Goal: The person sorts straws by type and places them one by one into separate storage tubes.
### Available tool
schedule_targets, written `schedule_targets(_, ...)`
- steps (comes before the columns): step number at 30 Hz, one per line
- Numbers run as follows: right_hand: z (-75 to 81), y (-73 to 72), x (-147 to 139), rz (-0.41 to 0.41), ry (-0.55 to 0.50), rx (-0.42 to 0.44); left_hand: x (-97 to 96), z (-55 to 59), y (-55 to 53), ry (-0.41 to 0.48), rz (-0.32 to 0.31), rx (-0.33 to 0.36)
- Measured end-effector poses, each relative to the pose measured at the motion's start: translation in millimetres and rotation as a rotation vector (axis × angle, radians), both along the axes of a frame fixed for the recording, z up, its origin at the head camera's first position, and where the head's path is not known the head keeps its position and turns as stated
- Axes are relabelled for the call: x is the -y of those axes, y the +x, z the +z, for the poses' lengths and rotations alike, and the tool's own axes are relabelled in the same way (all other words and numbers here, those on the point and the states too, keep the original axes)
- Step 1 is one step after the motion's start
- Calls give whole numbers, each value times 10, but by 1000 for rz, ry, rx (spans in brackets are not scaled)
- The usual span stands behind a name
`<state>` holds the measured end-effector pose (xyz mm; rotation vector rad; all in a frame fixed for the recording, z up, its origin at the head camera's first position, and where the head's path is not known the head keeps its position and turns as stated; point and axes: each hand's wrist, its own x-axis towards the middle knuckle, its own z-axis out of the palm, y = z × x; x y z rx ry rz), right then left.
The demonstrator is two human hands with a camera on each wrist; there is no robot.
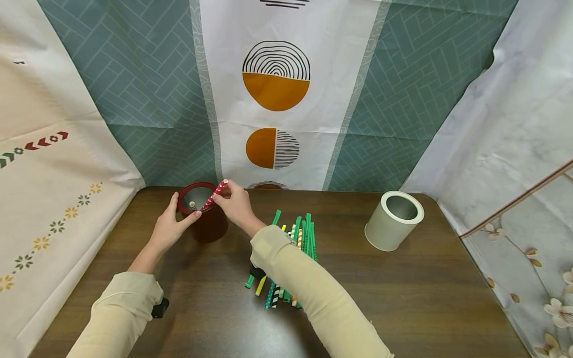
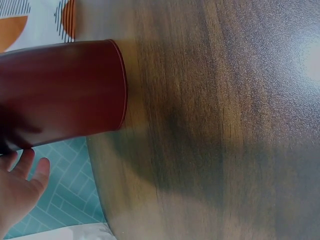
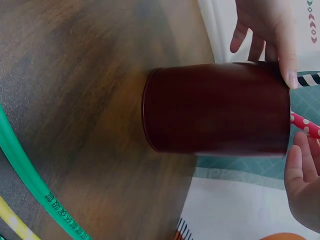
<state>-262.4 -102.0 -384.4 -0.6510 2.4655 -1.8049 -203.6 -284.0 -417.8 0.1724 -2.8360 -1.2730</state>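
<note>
A dark red can [image 1: 210, 226] stands at the back left of the table. My left hand [image 1: 172, 224] holds it near the rim, its thumb on the near edge and its fingers round the left side. Between thumb and fingers my right hand [image 1: 239, 206] pinches a red paper straw with white dots [image 1: 214, 195]. That straw slants over the rim, its lower end inside the can's mouth. A black-and-white striped straw [image 3: 309, 79] also pokes out of the can. How deep the straws go is hidden by the can's wall in the right wrist view.
Several straws [image 1: 309, 238], some in green wrappers and some striped or dotted, lie in a loose pile mid-table, partly under my right forearm. A cream can [image 1: 389, 226] stands upright at the right. Patterned cloth [image 1: 147, 89] hangs behind the table's back edge.
</note>
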Motion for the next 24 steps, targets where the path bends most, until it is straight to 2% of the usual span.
schedule_targets(12,-152,-20,-46,62,26,83,-19,-8,3,2,10,-14)
schedule_targets(24,-145,-154,-566,124,113,201,-19,16,11,-3,13,-1)
